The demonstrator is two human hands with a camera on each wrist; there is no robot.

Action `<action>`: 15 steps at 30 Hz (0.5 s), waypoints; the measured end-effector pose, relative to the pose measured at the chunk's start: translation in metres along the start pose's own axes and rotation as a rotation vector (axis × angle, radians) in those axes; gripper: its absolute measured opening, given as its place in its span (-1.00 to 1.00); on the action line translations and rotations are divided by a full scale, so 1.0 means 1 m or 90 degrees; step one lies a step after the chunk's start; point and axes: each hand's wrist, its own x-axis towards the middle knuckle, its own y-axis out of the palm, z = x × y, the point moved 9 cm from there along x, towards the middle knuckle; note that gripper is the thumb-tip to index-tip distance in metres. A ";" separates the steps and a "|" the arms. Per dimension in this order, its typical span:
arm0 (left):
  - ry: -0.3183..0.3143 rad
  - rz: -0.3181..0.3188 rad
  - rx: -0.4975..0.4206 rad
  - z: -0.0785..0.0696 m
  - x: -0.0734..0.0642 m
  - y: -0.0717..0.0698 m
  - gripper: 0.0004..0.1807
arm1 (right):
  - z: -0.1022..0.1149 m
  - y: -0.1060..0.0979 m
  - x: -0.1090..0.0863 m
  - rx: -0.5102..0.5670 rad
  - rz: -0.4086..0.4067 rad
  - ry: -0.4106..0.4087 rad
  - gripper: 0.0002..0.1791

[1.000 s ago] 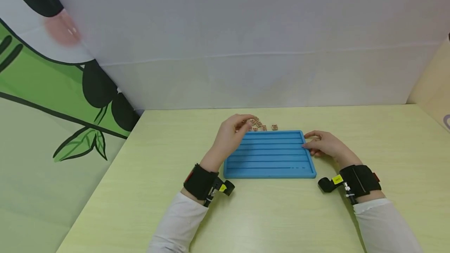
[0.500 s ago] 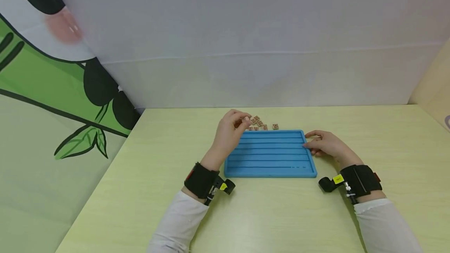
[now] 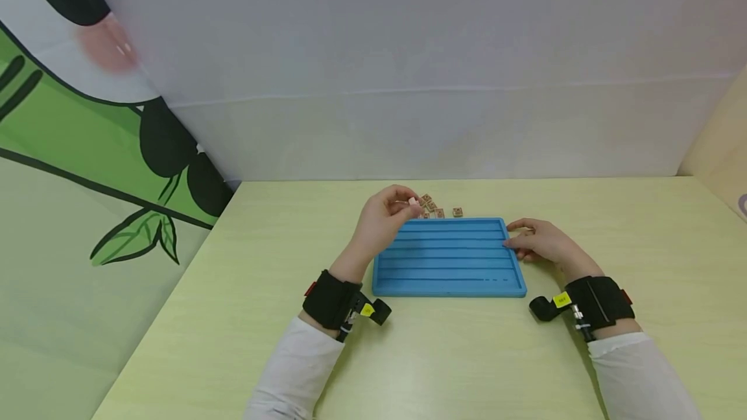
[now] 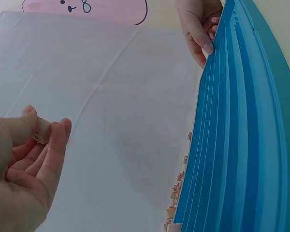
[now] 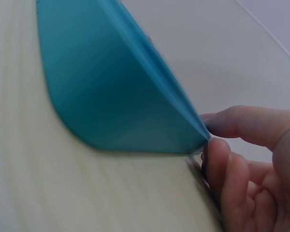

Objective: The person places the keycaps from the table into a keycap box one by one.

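My left hand (image 3: 378, 220) pinches a small pale wooden block (image 4: 43, 130) between thumb and fingertips, raised above the back left corner of the blue tray. Dark markings show on one side of the block, too small to read. The blue tray (image 3: 449, 256) has several raised ridges running across it and lies flat on the table. At its right edge, my right hand (image 3: 541, 240) holds the rim between thumb and fingers, as the right wrist view also shows. Several more wooden blocks (image 3: 430, 206) with printed faces lie behind the tray, partly hidden by my left hand.
One block (image 3: 458, 212) sits apart, to the right of the other blocks. The pale wooden table (image 3: 455, 355) ends at a white cloth backdrop (image 3: 443, 128). A cartoon-printed sheet (image 3: 87, 167) hangs on the left.
The left hand has turned slightly, so a pale face of the block now shows between its fingertips. The right hand and the tray have hardly moved.
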 end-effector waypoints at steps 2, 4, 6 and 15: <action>0.010 -0.006 0.022 -0.002 0.000 -0.001 -0.75 | 0.000 0.000 0.000 0.002 -0.001 0.000 -0.32; 0.024 -0.020 0.047 -0.003 -0.001 -0.004 -0.75 | -0.001 0.000 0.000 0.004 -0.001 -0.002 -0.33; 0.042 -0.041 0.062 -0.004 -0.002 -0.009 -0.74 | -0.001 0.001 0.001 0.003 0.001 -0.005 -0.33; 0.057 -0.072 0.137 0.007 0.003 -0.034 -0.72 | 0.000 0.000 0.001 -0.001 -0.004 -0.009 -0.33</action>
